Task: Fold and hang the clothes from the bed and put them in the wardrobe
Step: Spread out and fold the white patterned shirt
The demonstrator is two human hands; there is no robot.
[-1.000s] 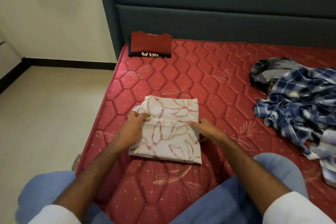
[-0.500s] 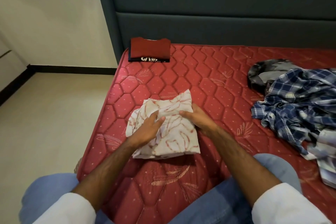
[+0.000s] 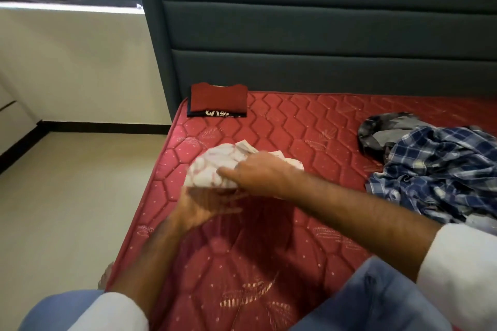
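folded cream floral-print cloth (image 3: 215, 169) | clasped between left hand (image 3: 199, 207) beneath, right hand (image 3: 258, 174) above | red folded-shirt stack (image 3: 218, 101) lies ahead

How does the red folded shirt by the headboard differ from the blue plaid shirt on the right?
The red folded shirt is a neat flat rectangle; the blue plaid shirt is a crumpled, spread-out heap. The red one tops a dark garment at the mattress corner; the plaid one partly covers a grey garment. Red is plain, blue is checked. Neither is being handled.
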